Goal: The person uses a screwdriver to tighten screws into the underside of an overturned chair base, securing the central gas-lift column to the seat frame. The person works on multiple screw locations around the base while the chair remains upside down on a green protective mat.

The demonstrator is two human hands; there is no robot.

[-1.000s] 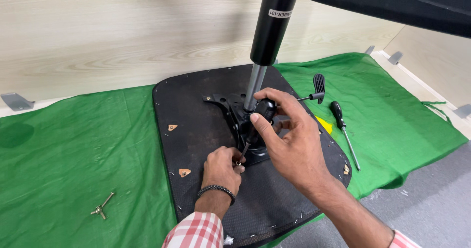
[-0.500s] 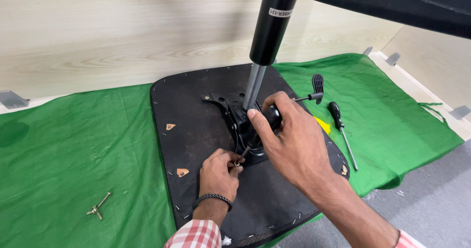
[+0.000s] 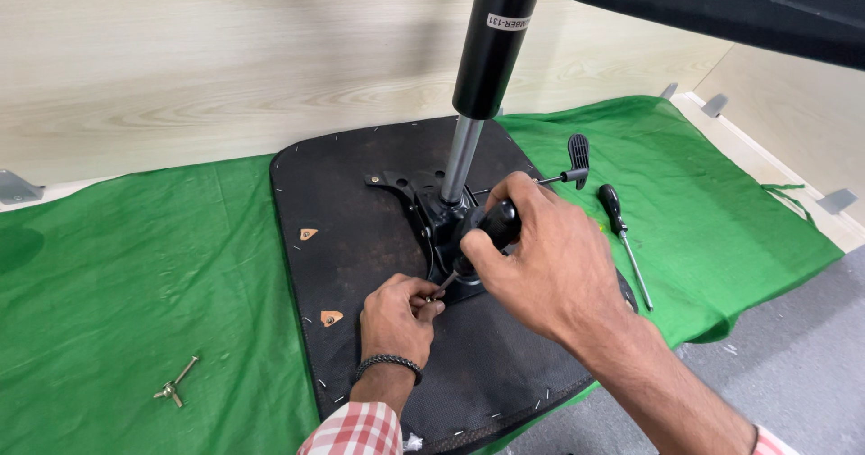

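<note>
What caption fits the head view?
Right hand drives a screwdriver into a chair mechanism plate; left hand steadies the tip.

Your right hand (image 3: pixel 550 261) grips a black-handled screwdriver (image 3: pixel 482 237), tip down at the metal bracket (image 3: pixel 432 216) on the upturned seat base (image 3: pixel 360 239). Your left hand (image 3: pixel 396 315) pinches a small fastener beside the tip. Spare screwdriver (image 3: pixel 623 239) lies on green cloth (image 3: pixel 117 302).

Left hand (image 3: pixel 396 315) pinched, right hand (image 3: pixel 541 257) curled, gripping
</note>
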